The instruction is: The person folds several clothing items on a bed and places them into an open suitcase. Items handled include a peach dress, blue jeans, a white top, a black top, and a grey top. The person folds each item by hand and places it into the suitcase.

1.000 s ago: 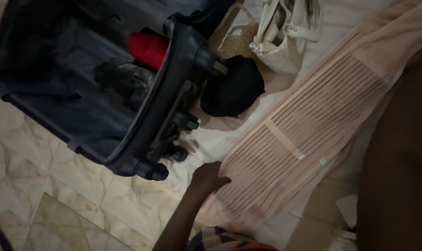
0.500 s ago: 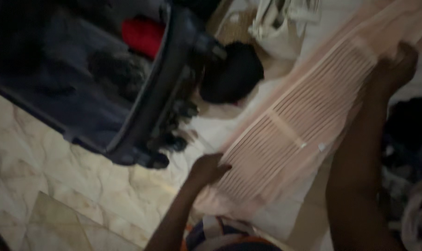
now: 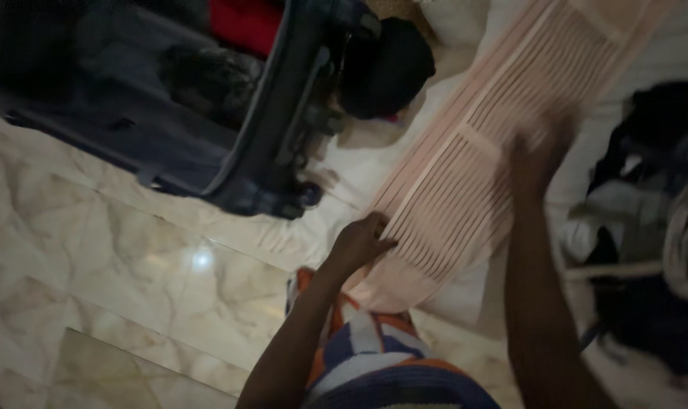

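Head view: a long peach-pink pleated garment (image 3: 465,174) lies stretched across a white sheet (image 3: 359,163) spread on the marble tile floor (image 3: 117,265), running from the person's lap up toward the top right of the frame. The left hand (image 3: 361,244) is closed on the near left edge of the garment, fingers curled over the pleats and pinching the cloth. The right hand (image 3: 537,155) lies on the garment's right edge, further up; it is blurred with motion, so I cannot tell whether it is flat on the cloth or gripping it.

Left of the garment stands an open dark suitcase (image 3: 207,144), its wheeled end pointing toward the cloth. Inside it are a red bundle (image 3: 245,23) and a dark mottled item (image 3: 207,76). A black rounded item (image 3: 385,68) sits between the suitcase and the garment, near both. Right of the garment lies a heap of dark and pale clothes (image 3: 647,220). Nearest the camera, just below the garment's near end, is the person's orange, white and blue patterned cloth (image 3: 374,356).

To handle the garment well, both hands should, by my judgement, keep even tension along the pleats so that they stay parallel and do not fan out. The left hand's pinch looks firm enough; the right would do best on the same crosswise line of the cloth. The thin fabric seems likely to slip and bunch, and it could catch on the suitcase wheels if it is swung left.
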